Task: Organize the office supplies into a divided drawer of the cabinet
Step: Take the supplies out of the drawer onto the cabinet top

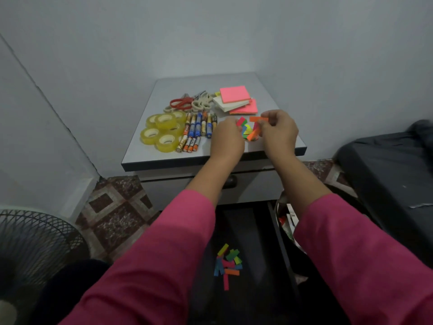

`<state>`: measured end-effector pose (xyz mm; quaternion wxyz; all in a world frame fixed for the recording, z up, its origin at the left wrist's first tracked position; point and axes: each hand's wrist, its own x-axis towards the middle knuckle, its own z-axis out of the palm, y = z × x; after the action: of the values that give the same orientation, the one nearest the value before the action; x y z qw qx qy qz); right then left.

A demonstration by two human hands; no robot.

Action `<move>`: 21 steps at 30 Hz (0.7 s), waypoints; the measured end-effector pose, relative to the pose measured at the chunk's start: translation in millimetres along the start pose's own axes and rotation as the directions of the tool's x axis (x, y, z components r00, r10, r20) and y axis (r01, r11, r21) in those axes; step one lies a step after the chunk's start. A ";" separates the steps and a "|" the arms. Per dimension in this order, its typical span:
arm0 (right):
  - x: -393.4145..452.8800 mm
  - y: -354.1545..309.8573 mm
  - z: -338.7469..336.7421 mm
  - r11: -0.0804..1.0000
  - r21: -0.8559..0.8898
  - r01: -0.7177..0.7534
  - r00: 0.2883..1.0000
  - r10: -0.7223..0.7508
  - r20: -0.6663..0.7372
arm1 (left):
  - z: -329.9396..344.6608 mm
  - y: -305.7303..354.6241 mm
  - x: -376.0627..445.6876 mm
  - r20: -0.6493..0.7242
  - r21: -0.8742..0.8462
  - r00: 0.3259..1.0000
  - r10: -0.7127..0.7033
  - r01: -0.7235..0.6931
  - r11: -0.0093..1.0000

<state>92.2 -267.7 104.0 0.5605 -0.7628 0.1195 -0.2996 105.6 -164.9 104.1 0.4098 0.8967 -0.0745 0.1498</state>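
Observation:
On the grey cabinet top (pixel 145 146) lie several yellow tape rolls (pixel 161 131), several batteries (pixel 198 131), scissors (pixel 187 103) and pink and white sticky note pads (pixel 235 99). Between my hands is a small heap of coloured paper flags (pixel 248 130). My left hand (pixel 226 137) pinches flags at the heap's left side. My right hand (pixel 278 130) pinches an orange flag (pixel 256 118) at the heap's right. Below, the open dark drawer (pixel 257 231) holds another pile of coloured flags (pixel 228 265) in one compartment.
A closed upper drawer with a dark knob (pixel 230 181) sits under the top. A fan grille (pixel 32 245) stands at lower left on the tiled floor. A dark covered object (pixel 389 174) lies to the right. A bin with scraps (pixel 287 221) is beside the drawer.

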 end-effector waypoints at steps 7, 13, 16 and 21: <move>15.8 8.3 3.1 0.994 -0.107 0.009 0.993 0.003 0.117 | 4.2 3.4 21.8 0.045 0.276 0.994 0.101 -0.109 0.955; 17.8 14.9 3.0 0.987 -0.159 0.027 0.994 -0.010 0.106 | -1.1 -3.7 21.3 -0.021 0.211 0.994 0.105 -0.099 0.973; 16.5 15.4 2.6 0.989 -0.148 0.008 0.990 0.013 0.139 | -2.6 -10.3 19.3 -0.035 0.170 0.993 0.112 -0.104 0.980; 10.7 11.8 -0.9 0.985 -0.173 0.017 0.994 0.003 0.112 | -7.9 -12.0 6.7 -0.051 0.133 0.989 0.137 -0.129 0.983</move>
<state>101.9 -278.1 96.6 0.4967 -0.8247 0.1108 -0.2468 113.3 -151.1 102.7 0.3421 0.9094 -0.1121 0.2083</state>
